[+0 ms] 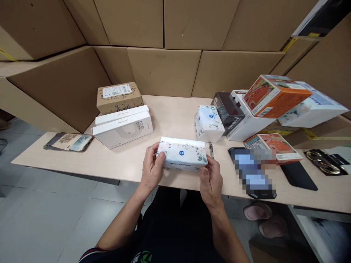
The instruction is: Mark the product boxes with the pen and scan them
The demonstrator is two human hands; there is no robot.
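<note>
A white tissue pack (pixel 182 152) with a floral print and a blue emblem lies lengthwise between my hands, over the table's front edge. My left hand (pixel 153 166) grips its left end, thumb on the near side. At the right end my right hand (pixel 211 179) closes on it in the same way. Just behind the pack, to the right, stands another floral tissue pack (pixel 209 122). A pen (pixel 211 149) lies close to my right fingers. The undersides of the held pack and some fingertips are hidden.
Left on the table are white power bank boxes (pixel 124 128), a taped brown carton (pixel 119 98) and a phone with banknotes (pixel 68 141). To the right stand a dark box (pixel 228 112), orange boxes (pixel 276 95), a blurred phone (pixel 252 173) and sunglasses (pixel 325 162). Large cartons (pixel 164 71) wall the back.
</note>
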